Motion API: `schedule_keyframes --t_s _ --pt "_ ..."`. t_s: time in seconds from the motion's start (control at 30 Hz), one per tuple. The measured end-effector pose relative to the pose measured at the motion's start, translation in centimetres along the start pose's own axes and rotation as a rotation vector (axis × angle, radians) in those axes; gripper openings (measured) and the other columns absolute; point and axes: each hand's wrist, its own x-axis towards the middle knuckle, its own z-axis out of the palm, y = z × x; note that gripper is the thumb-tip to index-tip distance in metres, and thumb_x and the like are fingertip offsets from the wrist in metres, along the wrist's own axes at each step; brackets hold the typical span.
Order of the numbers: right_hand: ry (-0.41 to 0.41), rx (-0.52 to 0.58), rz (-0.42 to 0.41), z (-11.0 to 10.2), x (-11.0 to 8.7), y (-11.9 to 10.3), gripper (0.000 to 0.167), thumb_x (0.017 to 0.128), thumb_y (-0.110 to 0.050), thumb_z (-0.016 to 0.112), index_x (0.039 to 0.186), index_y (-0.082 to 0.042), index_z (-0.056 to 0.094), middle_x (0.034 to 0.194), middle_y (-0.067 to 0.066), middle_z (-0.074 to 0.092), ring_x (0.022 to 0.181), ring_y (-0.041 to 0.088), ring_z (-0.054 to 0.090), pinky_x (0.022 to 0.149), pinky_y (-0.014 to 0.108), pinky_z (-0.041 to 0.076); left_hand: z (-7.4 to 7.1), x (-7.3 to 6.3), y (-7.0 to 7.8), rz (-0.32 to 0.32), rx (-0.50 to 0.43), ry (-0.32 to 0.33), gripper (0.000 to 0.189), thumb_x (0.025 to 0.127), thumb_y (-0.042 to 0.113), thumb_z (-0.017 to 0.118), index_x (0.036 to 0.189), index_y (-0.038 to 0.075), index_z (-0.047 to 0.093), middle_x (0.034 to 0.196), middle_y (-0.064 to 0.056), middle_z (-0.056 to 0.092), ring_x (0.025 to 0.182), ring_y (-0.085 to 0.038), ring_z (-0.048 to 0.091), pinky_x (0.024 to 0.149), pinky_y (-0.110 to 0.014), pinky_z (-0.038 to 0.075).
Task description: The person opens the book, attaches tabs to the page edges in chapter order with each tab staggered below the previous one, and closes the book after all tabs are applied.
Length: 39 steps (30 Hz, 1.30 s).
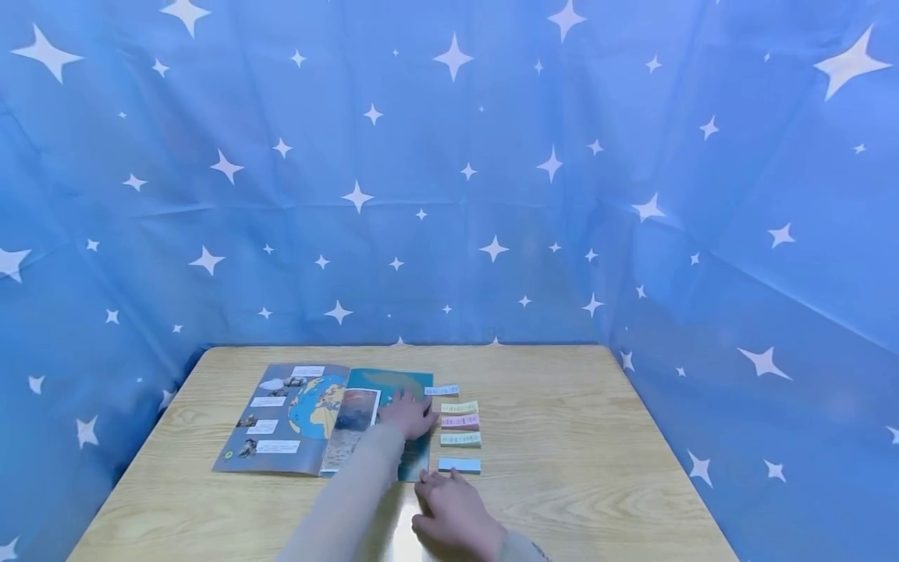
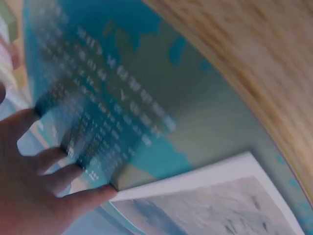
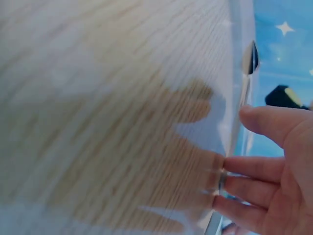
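Note:
An open magazine (image 1: 239, 453) lies on the table, its left page showing a globe and white text boxes. My left hand (image 1: 409, 414) rests on the teal right page. In the left wrist view, the left hand (image 2: 34, 191) has its fingers spread, fingertips on the printed page (image 2: 205, 107) and at the edge of a white-bordered picture (image 2: 210, 208). My right hand (image 1: 455, 507) is on the table below a blue sticky note (image 1: 460, 466). The right wrist view shows the right hand (image 3: 274, 171) with extended fingers at the glossy tabletop, holding nothing.
Several handwritten sticky strips lie in a column right of the magazine: a blue one (image 1: 441, 390), a yellow one (image 1: 460, 407), a pink one (image 1: 460, 421) and a green one (image 1: 460, 439). A blue star-patterned curtain (image 1: 449, 234) surrounds the wooden table (image 1: 576, 468).

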Motion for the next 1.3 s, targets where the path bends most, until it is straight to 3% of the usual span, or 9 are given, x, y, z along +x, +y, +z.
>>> schedule_keyframes --t_s 0.13,0.27,0.47,0.63,0.77,1.03,1.3 --pt "-0.006 0.053 0.020 0.5 -0.1 0.4 0.033 0.085 -0.039 0.068 0.104 -0.011 0.071 0.123 0.004 0.065 0.117 0.019 0.059 0.095 0.058 0.046 -0.3 -1.3 -1.1 0.029 -0.002 -0.057 0.056 0.097 0.049 0.051 0.145 0.020 0.048 0.153 -0.017 0.033 0.140 -0.040 0.027 0.105 -0.070 0.023" --pt "-0.039 0.108 0.080 0.9 -0.5 0.8 0.040 0.086 -0.039 0.067 0.113 -0.010 0.070 0.126 0.005 0.063 0.120 0.020 0.057 0.098 0.060 0.042 0.1 -3.0 -1.8 -0.010 -0.019 -0.075 0.062 0.090 0.049 0.061 0.144 0.019 0.049 0.152 -0.019 0.034 0.139 -0.042 0.028 0.105 -0.072 0.019" --pt "-0.019 0.123 0.110 0.9 -0.8 1.2 0.044 0.087 -0.040 0.066 0.117 -0.009 0.069 0.127 0.006 0.063 0.120 0.022 0.057 0.100 0.062 0.038 0.2 -5.9 -2.2 -0.054 -0.055 -0.080 0.076 0.077 0.048 0.076 0.143 0.019 0.050 0.153 -0.021 0.031 0.140 -0.048 0.020 0.104 -0.074 0.014" --pt "-0.008 0.146 0.118 0.7 -0.9 1.2 0.043 0.086 -0.038 0.068 0.116 -0.008 0.069 0.127 0.007 0.063 0.119 0.025 0.057 0.101 0.065 0.035 -0.3 -7.3 -2.5 -0.023 -0.114 -0.141 0.092 0.066 0.041 0.086 0.145 0.015 0.046 0.156 -0.023 0.023 0.142 -0.048 0.009 0.104 -0.076 0.006" --pt "-0.040 0.223 0.115 0.8 -1.0 1.3 0.044 0.088 -0.039 0.067 0.119 -0.008 0.068 0.129 0.008 0.062 0.122 0.025 0.055 0.101 0.063 0.037 0.0 -7.9 -2.9 0.010 -0.137 -0.159 0.095 0.065 0.032 0.088 0.146 0.012 0.044 0.156 -0.025 0.020 0.142 -0.049 0.010 0.105 -0.073 0.013" --pt "-0.078 0.412 0.109 0.5 -1.4 2.4 0.058 0.092 -0.043 0.063 0.135 -0.004 0.056 0.147 0.014 0.044 0.130 0.033 0.046 0.104 0.050 0.039 -0.1 -7.7 -4.2 0.036 -0.113 -0.066 0.083 0.068 0.029 0.086 0.142 0.015 0.051 0.154 -0.024 0.025 0.139 -0.050 0.020 0.107 -0.066 0.023" --pt "-0.044 0.433 0.154 1.1 -2.8 2.5 0.057 0.092 -0.041 0.063 0.133 -0.002 0.057 0.145 0.013 0.046 0.133 0.031 0.043 0.109 0.058 0.028 -1.6 -7.1 -4.7 0.056 -0.184 -0.149 0.072 0.071 0.033 0.085 0.136 0.015 0.058 0.152 -0.024 0.031 0.137 -0.046 0.029 0.108 -0.061 0.027"
